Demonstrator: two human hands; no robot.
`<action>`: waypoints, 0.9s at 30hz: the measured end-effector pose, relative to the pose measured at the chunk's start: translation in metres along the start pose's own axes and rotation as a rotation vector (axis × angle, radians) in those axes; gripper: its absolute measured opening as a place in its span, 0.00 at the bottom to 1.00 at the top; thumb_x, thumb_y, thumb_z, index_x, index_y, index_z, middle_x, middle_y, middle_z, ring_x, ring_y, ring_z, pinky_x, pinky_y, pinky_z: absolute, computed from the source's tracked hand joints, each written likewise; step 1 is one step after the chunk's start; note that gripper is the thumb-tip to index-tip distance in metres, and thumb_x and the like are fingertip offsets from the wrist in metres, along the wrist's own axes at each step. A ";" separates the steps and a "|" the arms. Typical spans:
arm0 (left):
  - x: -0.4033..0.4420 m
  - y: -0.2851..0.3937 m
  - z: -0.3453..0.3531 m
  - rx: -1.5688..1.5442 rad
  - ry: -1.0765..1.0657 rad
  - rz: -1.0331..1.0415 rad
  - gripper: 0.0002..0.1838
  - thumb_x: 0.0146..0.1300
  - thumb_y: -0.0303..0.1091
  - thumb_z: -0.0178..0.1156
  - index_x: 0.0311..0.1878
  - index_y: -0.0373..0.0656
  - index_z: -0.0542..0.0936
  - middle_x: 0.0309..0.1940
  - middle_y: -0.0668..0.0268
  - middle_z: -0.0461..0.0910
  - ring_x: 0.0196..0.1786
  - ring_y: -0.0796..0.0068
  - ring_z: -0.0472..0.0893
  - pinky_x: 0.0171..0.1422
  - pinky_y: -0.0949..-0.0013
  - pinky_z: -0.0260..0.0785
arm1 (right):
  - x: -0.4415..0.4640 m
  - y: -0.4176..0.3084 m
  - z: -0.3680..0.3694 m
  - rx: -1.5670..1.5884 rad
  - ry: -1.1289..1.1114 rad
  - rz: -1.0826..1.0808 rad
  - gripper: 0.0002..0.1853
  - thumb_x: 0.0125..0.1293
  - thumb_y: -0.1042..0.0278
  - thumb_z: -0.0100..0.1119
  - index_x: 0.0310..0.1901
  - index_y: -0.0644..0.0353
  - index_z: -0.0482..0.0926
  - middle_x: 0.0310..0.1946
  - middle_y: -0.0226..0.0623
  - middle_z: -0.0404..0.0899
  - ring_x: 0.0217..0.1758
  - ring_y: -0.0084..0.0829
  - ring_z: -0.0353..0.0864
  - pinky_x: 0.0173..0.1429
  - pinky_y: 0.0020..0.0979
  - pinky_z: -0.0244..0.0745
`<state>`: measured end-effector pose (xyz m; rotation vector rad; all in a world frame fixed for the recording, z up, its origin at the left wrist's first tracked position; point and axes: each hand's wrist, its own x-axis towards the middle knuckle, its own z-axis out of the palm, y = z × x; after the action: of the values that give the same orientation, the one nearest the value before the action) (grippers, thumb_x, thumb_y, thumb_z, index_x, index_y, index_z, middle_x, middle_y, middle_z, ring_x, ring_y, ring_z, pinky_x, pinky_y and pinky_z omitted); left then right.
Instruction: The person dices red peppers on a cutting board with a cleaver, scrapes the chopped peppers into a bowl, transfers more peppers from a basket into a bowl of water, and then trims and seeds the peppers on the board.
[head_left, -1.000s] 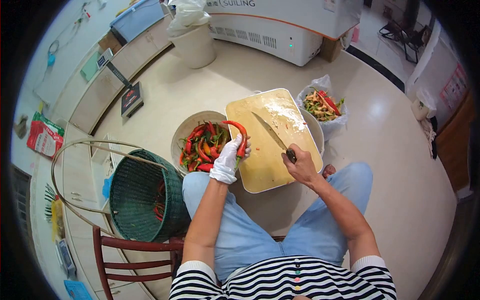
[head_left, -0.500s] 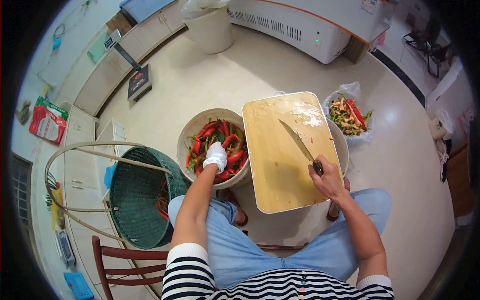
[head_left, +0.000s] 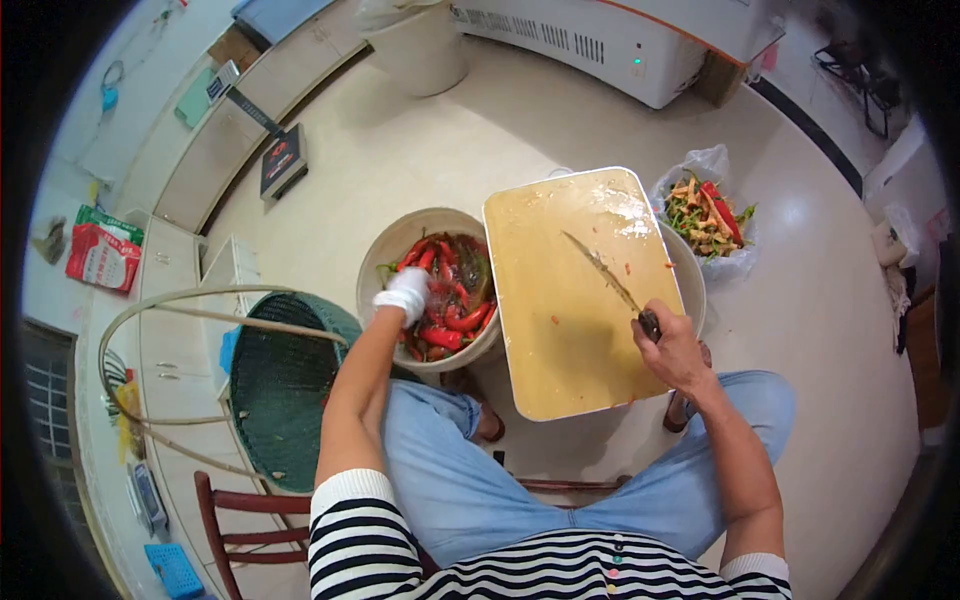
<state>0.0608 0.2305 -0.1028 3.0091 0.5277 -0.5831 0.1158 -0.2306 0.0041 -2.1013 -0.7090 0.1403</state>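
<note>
My left hand, in a white glove, is over the left side of a pale bucket of red peppers. Its fingers are blurred, and whether they hold a pepper cannot be made out. My right hand is closed round the dark handle of a knife, whose blade points up and left over the yellow cutting board. Small red bits lie on the wet board, which rests on another container at its right. Beyond the board's right edge, a plastic bag holds stems, trimmings and a red pepper.
A green basket with a tall hoop handle stands at the left, beside a dark red chair. Further back are a scale, a white bin and a white freezer. Cabinets line the left wall.
My left hand first released the curved pepper into the bucket, then moved from the peppers toward the bucket's left side. My right hand keeps the knife over the board. The view has shifted.
</note>
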 end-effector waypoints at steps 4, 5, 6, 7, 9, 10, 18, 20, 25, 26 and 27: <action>-0.014 -0.037 -0.035 -0.581 0.113 -0.226 0.13 0.58 0.36 0.62 0.43 0.39 0.81 0.37 0.56 0.83 0.41 0.60 0.82 0.46 0.63 0.73 | -0.003 0.000 -0.002 -0.035 0.013 -0.046 0.07 0.58 0.73 0.57 0.30 0.65 0.68 0.16 0.50 0.69 0.19 0.47 0.73 0.26 0.39 0.66; -0.016 -0.047 -0.032 -0.576 0.122 -0.233 0.13 0.58 0.36 0.62 0.43 0.39 0.81 0.37 0.56 0.83 0.41 0.60 0.82 0.46 0.63 0.73 | -0.004 0.000 -0.003 -0.027 0.014 -0.056 0.07 0.58 0.73 0.57 0.30 0.65 0.68 0.16 0.50 0.69 0.19 0.47 0.73 0.26 0.39 0.66; -0.028 -0.042 -0.044 -0.845 0.062 -0.160 0.14 0.59 0.37 0.62 0.45 0.39 0.81 0.37 0.60 0.83 0.40 0.64 0.81 0.46 0.65 0.73 | -0.005 0.000 -0.003 -0.030 0.017 -0.051 0.08 0.58 0.73 0.57 0.30 0.65 0.68 0.16 0.50 0.70 0.20 0.47 0.73 0.27 0.39 0.66; -0.039 -0.032 -0.057 -1.112 -0.001 -0.075 0.15 0.60 0.39 0.62 0.46 0.39 0.81 0.36 0.65 0.83 0.38 0.69 0.80 0.46 0.68 0.72 | -0.006 0.000 -0.003 -0.036 0.022 -0.045 0.08 0.58 0.73 0.57 0.30 0.66 0.68 0.17 0.50 0.70 0.20 0.47 0.73 0.27 0.39 0.66; -0.068 -0.006 -0.078 -1.180 0.028 -0.034 0.16 0.62 0.42 0.60 0.45 0.39 0.81 0.36 0.70 0.82 0.36 0.75 0.77 0.45 0.72 0.70 | -0.008 -0.002 -0.004 -0.063 0.030 -0.032 0.08 0.58 0.72 0.56 0.31 0.66 0.68 0.18 0.51 0.70 0.21 0.47 0.73 0.29 0.40 0.66; -0.080 0.004 -0.080 -1.398 -0.022 -0.056 0.16 0.63 0.43 0.58 0.45 0.39 0.81 0.36 0.68 0.82 0.37 0.75 0.77 0.46 0.72 0.70 | -0.009 -0.001 -0.003 -0.033 0.052 -0.049 0.08 0.58 0.72 0.57 0.30 0.65 0.68 0.17 0.50 0.68 0.20 0.45 0.69 0.28 0.39 0.65; -0.090 0.029 -0.046 -1.058 0.103 -0.146 0.14 0.65 0.44 0.53 0.36 0.41 0.76 0.27 0.60 0.74 0.29 0.64 0.75 0.30 0.64 0.68 | -0.023 0.025 0.009 0.098 0.073 -0.136 0.11 0.52 0.71 0.53 0.38 0.63 0.73 0.29 0.54 0.77 0.35 0.54 0.78 0.39 0.46 0.71; -0.090 0.030 -0.065 -1.413 -0.046 -0.175 0.14 0.64 0.47 0.56 0.35 0.46 0.75 0.21 0.69 0.72 0.21 0.76 0.72 0.22 0.72 0.66 | -0.026 0.021 0.007 -0.017 0.053 -0.084 0.09 0.55 0.69 0.54 0.37 0.63 0.71 0.26 0.55 0.76 0.31 0.55 0.77 0.38 0.49 0.71; -0.094 0.041 -0.071 -1.760 -0.116 -0.155 0.16 0.67 0.49 0.53 0.34 0.45 0.75 0.19 0.72 0.71 0.18 0.82 0.68 0.20 0.77 0.61 | -0.026 0.018 0.004 -0.022 0.091 -0.083 0.07 0.59 0.69 0.54 0.33 0.63 0.69 0.21 0.53 0.74 0.27 0.53 0.76 0.33 0.46 0.68; -0.095 0.043 -0.070 -1.711 -0.031 -0.171 0.16 0.67 0.48 0.52 0.34 0.44 0.75 0.19 0.73 0.71 0.17 0.82 0.68 0.20 0.77 0.61 | -0.027 0.018 0.004 -0.018 0.083 -0.078 0.07 0.58 0.69 0.54 0.33 0.63 0.70 0.21 0.53 0.73 0.27 0.53 0.76 0.33 0.47 0.68; -0.096 0.044 -0.069 -1.663 0.053 -0.191 0.16 0.67 0.47 0.52 0.34 0.43 0.74 0.19 0.73 0.71 0.16 0.82 0.68 0.19 0.78 0.61 | -0.028 0.017 0.004 -0.014 0.069 -0.073 0.07 0.58 0.69 0.54 0.33 0.63 0.70 0.21 0.53 0.73 0.27 0.53 0.76 0.33 0.47 0.68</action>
<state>0.0164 0.1645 -0.0052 1.3926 0.7434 0.0470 0.0987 -0.2498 -0.0160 -2.0802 -0.7461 0.0222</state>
